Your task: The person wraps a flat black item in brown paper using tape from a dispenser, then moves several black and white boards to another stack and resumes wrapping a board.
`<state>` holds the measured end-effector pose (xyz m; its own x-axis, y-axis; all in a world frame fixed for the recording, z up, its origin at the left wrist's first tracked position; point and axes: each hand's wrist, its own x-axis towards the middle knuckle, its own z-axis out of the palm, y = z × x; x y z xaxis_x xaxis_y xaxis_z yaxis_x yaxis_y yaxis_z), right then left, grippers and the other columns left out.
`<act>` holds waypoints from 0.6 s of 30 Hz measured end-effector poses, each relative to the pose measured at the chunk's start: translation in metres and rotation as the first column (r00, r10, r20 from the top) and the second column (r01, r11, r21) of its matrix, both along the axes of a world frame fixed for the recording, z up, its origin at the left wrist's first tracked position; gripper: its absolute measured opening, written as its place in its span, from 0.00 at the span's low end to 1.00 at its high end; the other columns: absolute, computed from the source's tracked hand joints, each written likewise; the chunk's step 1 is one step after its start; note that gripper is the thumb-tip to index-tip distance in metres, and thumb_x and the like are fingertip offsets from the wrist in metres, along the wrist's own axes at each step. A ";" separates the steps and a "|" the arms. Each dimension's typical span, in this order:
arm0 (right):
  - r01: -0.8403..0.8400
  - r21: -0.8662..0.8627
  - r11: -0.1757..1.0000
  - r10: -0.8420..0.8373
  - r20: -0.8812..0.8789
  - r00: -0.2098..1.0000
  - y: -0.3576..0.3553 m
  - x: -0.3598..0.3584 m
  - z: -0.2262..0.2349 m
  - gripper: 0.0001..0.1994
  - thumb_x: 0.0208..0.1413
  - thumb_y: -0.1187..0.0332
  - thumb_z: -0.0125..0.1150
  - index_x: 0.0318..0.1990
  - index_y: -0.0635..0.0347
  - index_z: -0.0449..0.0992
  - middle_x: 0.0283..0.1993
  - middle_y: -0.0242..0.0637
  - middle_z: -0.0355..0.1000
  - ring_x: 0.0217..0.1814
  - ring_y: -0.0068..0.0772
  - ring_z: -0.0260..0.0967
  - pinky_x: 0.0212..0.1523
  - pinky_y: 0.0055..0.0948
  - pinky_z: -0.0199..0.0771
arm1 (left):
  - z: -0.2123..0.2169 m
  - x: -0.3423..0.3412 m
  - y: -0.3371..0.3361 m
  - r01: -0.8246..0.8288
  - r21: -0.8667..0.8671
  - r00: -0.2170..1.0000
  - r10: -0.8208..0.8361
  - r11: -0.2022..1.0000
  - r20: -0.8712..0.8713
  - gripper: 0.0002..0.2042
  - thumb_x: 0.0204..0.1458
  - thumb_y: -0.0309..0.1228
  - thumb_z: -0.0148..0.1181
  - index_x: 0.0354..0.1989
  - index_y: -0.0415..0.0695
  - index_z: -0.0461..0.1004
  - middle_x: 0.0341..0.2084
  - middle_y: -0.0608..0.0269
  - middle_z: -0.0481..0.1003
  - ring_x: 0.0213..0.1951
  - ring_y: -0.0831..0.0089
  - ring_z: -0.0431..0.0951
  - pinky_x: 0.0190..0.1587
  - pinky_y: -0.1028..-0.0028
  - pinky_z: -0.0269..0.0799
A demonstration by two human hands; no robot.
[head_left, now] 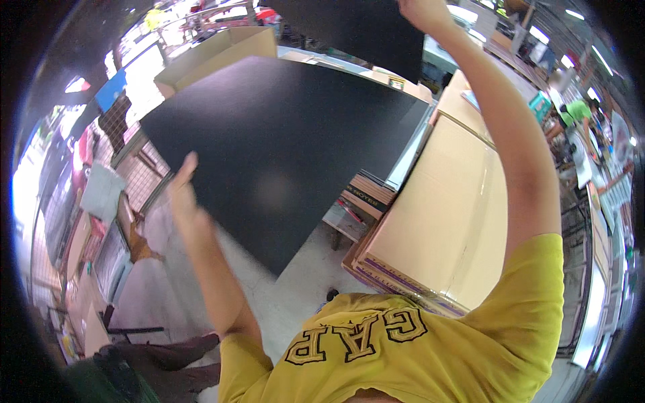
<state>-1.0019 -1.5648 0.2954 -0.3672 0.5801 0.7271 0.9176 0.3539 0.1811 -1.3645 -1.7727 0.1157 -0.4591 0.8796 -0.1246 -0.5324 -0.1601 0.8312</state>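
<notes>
A large matte black sheet (289, 141) spreads across the middle, its near corner jutting out over the floor. My left hand (186, 191) is at its left edge, slightly blurred, fingers stretched out along the rim; whether it touches is hard to see. At the top, a second black sheet (356, 33) is raised beyond the first. My right hand (426, 15) reaches far forward and grips that raised sheet at its right edge, with the fingertips partly cut off by the frame.
Large flat cardboard boxes (437, 201) are stacked to my right. Beneath the sheet's right side are brown cartons (369, 195). An open cardboard box (215, 57) stands at the far left. A person in dark trousers (168, 363) is at lower left; another in green (576, 113) works far right.
</notes>
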 end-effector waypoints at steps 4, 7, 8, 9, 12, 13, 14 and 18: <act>-0.063 -0.074 0.995 0.066 0.051 0.997 -0.040 -0.003 -0.050 0.10 0.48 0.69 0.48 0.36 0.48 0.75 0.32 0.45 0.72 0.33 0.47 0.71 0.33 0.43 0.71 | -0.063 0.096 0.108 0.229 0.022 0.973 -0.229 0.973 -0.004 0.15 0.48 0.30 0.55 0.41 0.33 0.68 0.36 0.56 0.72 0.38 0.64 0.71 0.41 0.66 0.67; 0.030 -0.409 0.912 0.050 0.184 0.982 -0.076 -0.001 -0.138 0.10 0.45 0.74 0.49 0.36 0.53 0.72 0.30 0.43 0.72 0.34 0.45 0.71 0.34 0.41 0.72 | -0.171 0.128 0.141 0.314 -0.007 0.938 -0.309 0.949 0.159 0.12 0.49 0.20 0.50 0.44 0.39 0.64 0.41 0.58 0.69 0.45 0.64 0.68 0.48 0.64 0.64; 0.080 -0.565 0.821 -0.010 0.127 0.992 -0.096 0.004 -0.168 0.11 0.46 0.74 0.48 0.38 0.52 0.71 0.31 0.42 0.72 0.33 0.45 0.72 0.33 0.41 0.72 | -0.176 0.134 0.141 0.349 -0.043 0.934 -0.345 0.936 0.090 0.13 0.49 0.21 0.50 0.44 0.40 0.64 0.40 0.58 0.69 0.45 0.64 0.69 0.47 0.62 0.64; 0.058 -0.644 0.763 0.013 0.106 0.994 -0.111 0.011 -0.190 0.11 0.47 0.73 0.47 0.39 0.51 0.71 0.32 0.42 0.72 0.34 0.44 0.72 0.32 0.40 0.72 | -0.176 0.136 0.142 0.375 -0.075 0.927 -0.376 0.924 0.014 0.13 0.48 0.21 0.50 0.44 0.41 0.63 0.40 0.57 0.69 0.44 0.64 0.69 0.47 0.61 0.64; -0.055 -0.677 0.734 0.054 -0.022 0.998 -0.131 0.037 -0.265 0.11 0.46 0.74 0.48 0.38 0.53 0.71 0.32 0.36 0.71 0.35 0.40 0.72 0.32 0.36 0.72 | -0.154 0.164 0.137 0.385 -0.151 0.916 -0.397 0.911 -0.061 0.09 0.50 0.27 0.49 0.40 0.42 0.62 0.29 0.59 0.70 0.29 0.64 0.73 0.31 0.62 0.71; -0.050 -0.649 0.759 0.054 -0.014 0.998 -0.140 0.029 -0.268 0.11 0.45 0.74 0.49 0.39 0.55 0.71 0.36 0.35 0.71 0.38 0.38 0.70 0.33 0.34 0.72 | -0.142 0.163 0.137 0.383 -0.214 0.894 -0.419 0.899 -0.159 0.09 0.52 0.30 0.49 0.39 0.42 0.62 0.25 0.61 0.70 0.24 0.64 0.73 0.26 0.65 0.72; -0.098 -0.658 0.747 0.062 -0.078 0.995 -0.144 0.020 -0.272 0.11 0.45 0.73 0.50 0.38 0.56 0.71 0.38 0.36 0.71 0.41 0.38 0.69 0.37 0.34 0.71 | -0.143 0.156 0.141 0.378 -0.246 0.882 -0.428 0.893 -0.196 0.08 0.52 0.33 0.48 0.37 0.42 0.62 0.22 0.62 0.68 0.22 0.65 0.72 0.23 0.67 0.70; -0.177 -0.334 0.926 0.162 -0.071 0.984 -0.145 0.026 -0.319 0.11 0.45 0.70 0.52 0.38 0.59 0.71 0.42 0.43 0.69 0.47 0.42 0.65 0.50 0.37 0.63 | -0.165 0.164 0.116 0.509 -0.195 0.834 -0.537 0.838 -0.127 0.17 0.55 0.44 0.45 0.22 0.45 0.63 0.12 0.68 0.59 0.15 0.72 0.66 0.15 0.73 0.61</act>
<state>-0.9757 -1.7096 -0.0240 -0.4552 0.7256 0.5160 0.8428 0.5381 -0.0131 -1.2003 -1.6565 -0.0495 0.0389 0.9714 -0.2343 -0.3499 0.2329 0.9074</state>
